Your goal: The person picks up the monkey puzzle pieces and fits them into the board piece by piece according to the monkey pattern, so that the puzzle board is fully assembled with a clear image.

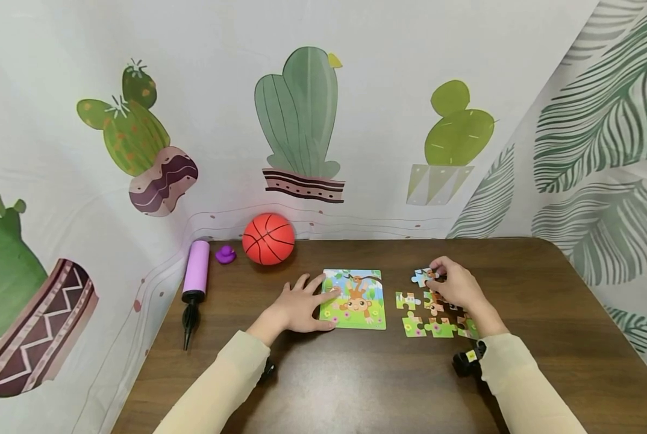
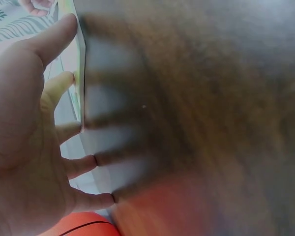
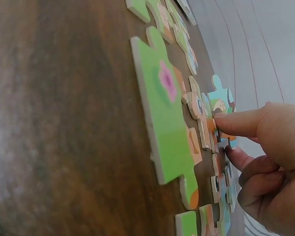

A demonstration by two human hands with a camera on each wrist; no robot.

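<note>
A square picture board shows a monkey hanging upside down over green grass. My left hand lies at its left side with fingers spread, index finger and thumb reaching over the edge; its fingertips meet the board's edge in the left wrist view. To the right, my right hand pinches a light-blue jigsaw piece between thumb and fingers, at the top of a group of pieces. Below it lie several flat pieces, including a white-and-green piece and a green piece with a pink flower. My right hand partly hides the group.
An orange-red toy basketball, a purple rubber duck and a pink hand pump with a black end stand at the back left of the brown wooden table. Behind rises a cactus-print cloth.
</note>
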